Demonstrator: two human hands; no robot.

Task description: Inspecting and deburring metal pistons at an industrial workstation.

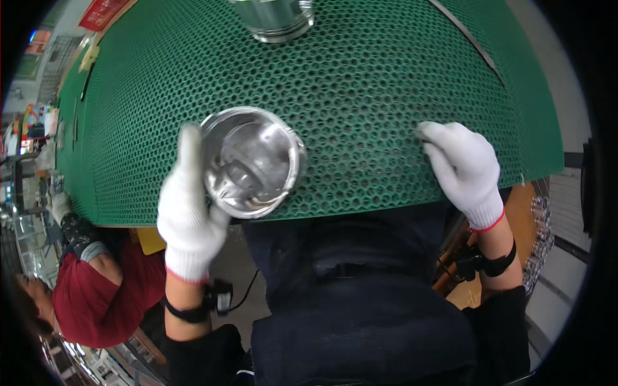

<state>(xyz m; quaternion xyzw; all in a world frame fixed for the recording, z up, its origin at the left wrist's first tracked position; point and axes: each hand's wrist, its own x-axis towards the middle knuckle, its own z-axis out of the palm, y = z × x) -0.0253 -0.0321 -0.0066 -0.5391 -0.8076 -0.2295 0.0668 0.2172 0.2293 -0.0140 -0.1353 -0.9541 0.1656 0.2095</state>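
Note:
My left hand, in a white knitted glove with a red cuff edge, grips a shiny metal piston by its left side. The piston's hollow inside faces up toward me, and a rounded boss shows within; its outline is slightly blurred. On the right, my right hand, gloved the same way, hovers over the green mat with fingers curled and thumb and fingertips together. Whether something small sits between those fingertips is hidden. Farther off, a second piston stands on the mat, cut off by the top edge.
A thin grey strip lies on the mat at the far right. Left of me a person in a dark red shirt works at the same table, a gloved hand at its edge. Shiny metal parts line a wooden surface at lower right.

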